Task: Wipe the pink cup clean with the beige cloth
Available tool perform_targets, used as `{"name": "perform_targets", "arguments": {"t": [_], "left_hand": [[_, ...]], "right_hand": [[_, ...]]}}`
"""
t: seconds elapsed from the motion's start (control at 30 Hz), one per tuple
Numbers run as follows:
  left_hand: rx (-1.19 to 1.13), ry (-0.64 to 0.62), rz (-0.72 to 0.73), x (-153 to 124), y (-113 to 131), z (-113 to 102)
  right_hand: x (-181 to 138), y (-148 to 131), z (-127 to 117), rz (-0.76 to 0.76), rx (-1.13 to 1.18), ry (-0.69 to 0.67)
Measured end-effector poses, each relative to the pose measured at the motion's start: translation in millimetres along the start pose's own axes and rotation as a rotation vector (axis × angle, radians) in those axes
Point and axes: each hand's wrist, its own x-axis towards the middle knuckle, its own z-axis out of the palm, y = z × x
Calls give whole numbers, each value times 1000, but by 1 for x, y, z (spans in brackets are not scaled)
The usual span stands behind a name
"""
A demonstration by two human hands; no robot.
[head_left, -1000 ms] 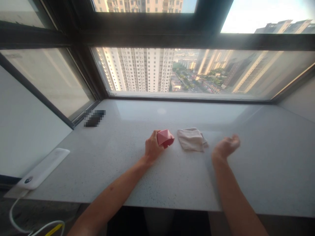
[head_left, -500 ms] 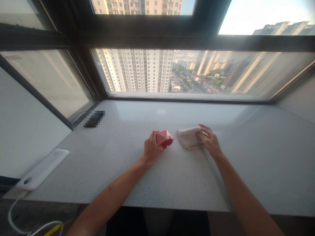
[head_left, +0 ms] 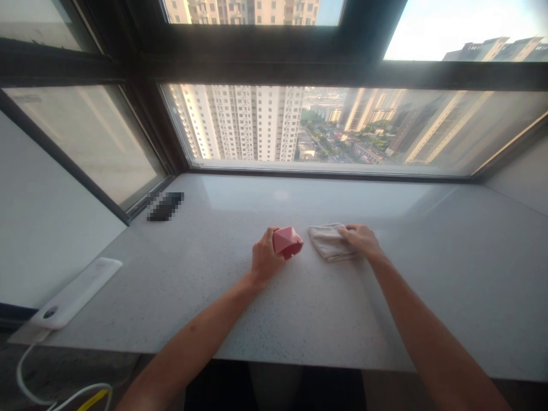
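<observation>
My left hand (head_left: 266,254) is closed around a pink faceted object (head_left: 287,241), hollow-looking with a notched edge, held on its side just over the speckled white sill. Right of it lies a folded off-white cloth (head_left: 327,240), flat on the surface. The thumb and fingers of my right hand (head_left: 362,238) pinch the cloth's right edge. A small gap separates the pink object from the cloth. Some of the right fingertips are hidden.
At the left edge of the sill (head_left: 214,319) lies a white power strip (head_left: 81,291) with a white cable (head_left: 23,371) hanging off the front. A blurred-out dark object (head_left: 165,206) sits in the back left corner. A dark-framed window (head_left: 325,172) borders the back.
My right fingers have come down and closed on the cloth's right edge, where before they were spread higher over it. My left hand and the pink object stay nearly still.
</observation>
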Motion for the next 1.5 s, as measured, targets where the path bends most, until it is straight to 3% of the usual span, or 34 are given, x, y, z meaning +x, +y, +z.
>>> {"name": "perform_targets", "arguments": {"t": [0.07,0.13,0.33,0.37,0.47,0.53,0.63,0.77,1.0,1.17,1.27,1.43,1.5], "left_hand": [[-3,0,3,0,-1,0],[-3,-2,8,0,-1,0],[-5,-3,3,0,0,0],[-3,-5,2,0,0,0],[4,-4,14,0,0,1],[12,0,21,0,-2,3],[18,11,32,0,-4,4],[14,7,21,0,-3,3],[16,-1,14,-1,0,1],[26,3,25,0,1,1],[32,-2,27,0,1,1],[35,8,31,0,-1,2],[37,6,36,1,-1,3]], "right_hand": [[7,-1,2,-37,90,-24],[10,0,5,-71,128,36],[-14,8,8,-123,48,417],[-22,11,7,-133,28,416],[-46,23,3,-120,-32,211],[-56,29,0,-90,3,146],[-60,35,-1,-80,83,182],[-58,33,3,-119,16,197],[-56,33,5,-30,94,204],[-55,48,1,-8,-130,240],[-43,47,2,14,10,255],[-20,27,-2,141,120,79],[-23,10,-7,170,287,12]]}}
